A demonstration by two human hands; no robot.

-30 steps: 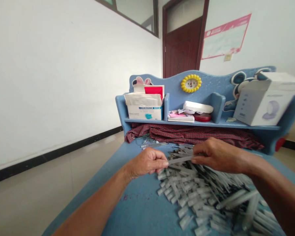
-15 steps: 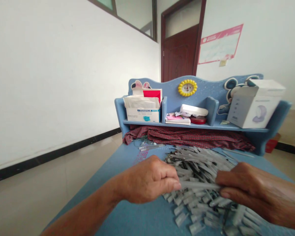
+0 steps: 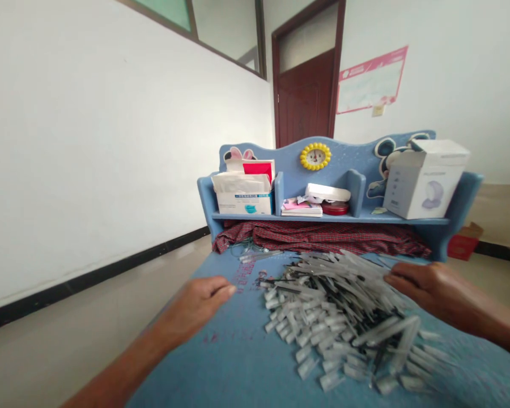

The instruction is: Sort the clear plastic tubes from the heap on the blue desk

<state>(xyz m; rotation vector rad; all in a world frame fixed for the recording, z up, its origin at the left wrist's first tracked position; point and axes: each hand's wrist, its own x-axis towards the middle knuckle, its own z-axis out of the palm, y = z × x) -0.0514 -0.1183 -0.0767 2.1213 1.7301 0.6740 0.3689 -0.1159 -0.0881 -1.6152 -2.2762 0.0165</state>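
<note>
Grey plastic pieces [image 3: 329,331] partly cover dark rods [image 3: 339,298] near the right hand [image 3: 429,292].

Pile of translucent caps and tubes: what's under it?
Blue tabletop shows around the edges and between the outermost caps. Thin dark pieces show among the tubes. Whatever lies beneath the dense middle is covered.

There are two hands [image 3: 207,296] [image 3: 429,288], one clock [image 3: 315,157] (and uncountably many translucent pieces [image 3: 318,328]).
</note>
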